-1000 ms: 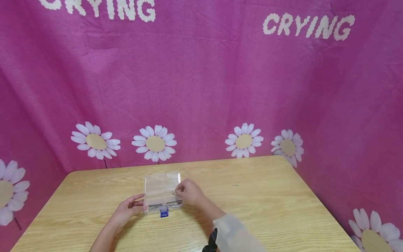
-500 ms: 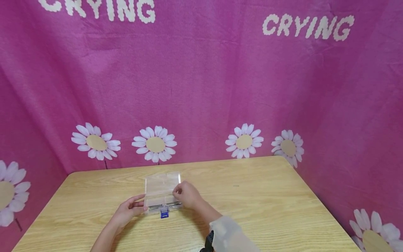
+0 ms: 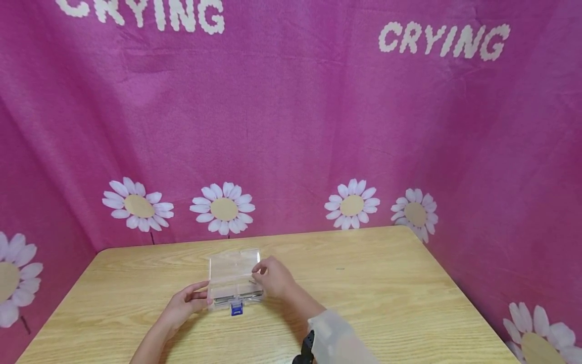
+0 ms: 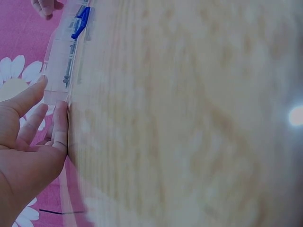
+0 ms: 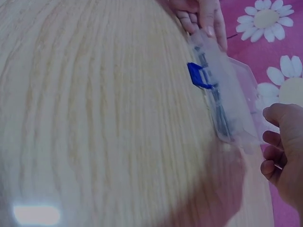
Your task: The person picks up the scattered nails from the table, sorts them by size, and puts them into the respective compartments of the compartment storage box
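Observation:
A clear plastic storage box [image 3: 224, 292] with a blue latch [image 3: 237, 309] stands on the table, its lid [image 3: 233, 266] raised at the back. Dark, thin metal pieces [image 5: 220, 113] lie inside along the front. My left hand [image 3: 183, 305] holds the box's left end, thumb toward the front and fingers along the side. Over the right compartment, my right hand [image 3: 275, 278] pinches a small, thin metal piece [image 3: 252, 281] between thumb and forefinger. Its exact kind is too small to tell. The right wrist view shows that hand's other fingers [image 5: 269, 166] curled.
One more small, thin metal piece [image 3: 340, 268] lies on the wooden table [image 3: 386, 303], right of the box. A pink curtain [image 3: 291, 126] with daisies and lettering hangs behind the table and along both sides.
My right hand dipped slightly toward the box and turned, then came back up a little; the small metal piece shows at its fingertips again. My left hand and the box stayed in place.

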Action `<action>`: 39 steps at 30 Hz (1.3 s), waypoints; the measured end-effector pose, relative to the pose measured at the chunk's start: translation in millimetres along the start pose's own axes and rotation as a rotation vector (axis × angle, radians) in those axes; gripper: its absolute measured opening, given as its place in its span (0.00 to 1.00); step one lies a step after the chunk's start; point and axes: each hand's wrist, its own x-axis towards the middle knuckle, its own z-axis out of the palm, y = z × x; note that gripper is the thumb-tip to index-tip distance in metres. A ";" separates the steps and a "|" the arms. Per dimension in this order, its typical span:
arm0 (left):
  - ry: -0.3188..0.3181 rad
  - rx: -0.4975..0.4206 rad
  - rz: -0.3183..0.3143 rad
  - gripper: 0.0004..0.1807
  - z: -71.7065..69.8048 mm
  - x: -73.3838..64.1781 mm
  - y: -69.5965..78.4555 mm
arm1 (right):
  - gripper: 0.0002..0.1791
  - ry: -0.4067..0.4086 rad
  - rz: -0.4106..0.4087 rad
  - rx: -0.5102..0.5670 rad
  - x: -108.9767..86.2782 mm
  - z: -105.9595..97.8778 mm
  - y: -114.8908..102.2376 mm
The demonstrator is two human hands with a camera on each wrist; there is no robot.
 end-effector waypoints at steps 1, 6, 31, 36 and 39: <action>-0.002 -0.001 0.002 0.33 0.0 0.1 -0.1 | 0.09 0.005 0.008 0.014 -0.3 -2.4 1.4; -0.001 -0.001 0.009 0.33 0.4 0.1 0.0 | 0.07 0.040 0.007 0.038 -2.2 -14.3 12.6; -0.011 0.021 0.018 0.33 -0.8 -1.8 1.9 | 0.04 0.125 0.130 0.002 -30.9 -81.2 80.9; -0.021 0.018 0.027 0.33 -0.7 -1.5 1.3 | 0.04 0.150 0.180 -0.001 -37.2 -96.8 97.0; -0.016 0.021 0.023 0.33 -0.1 -0.4 0.5 | 0.04 0.158 0.215 -0.004 -41.8 -106.0 108.8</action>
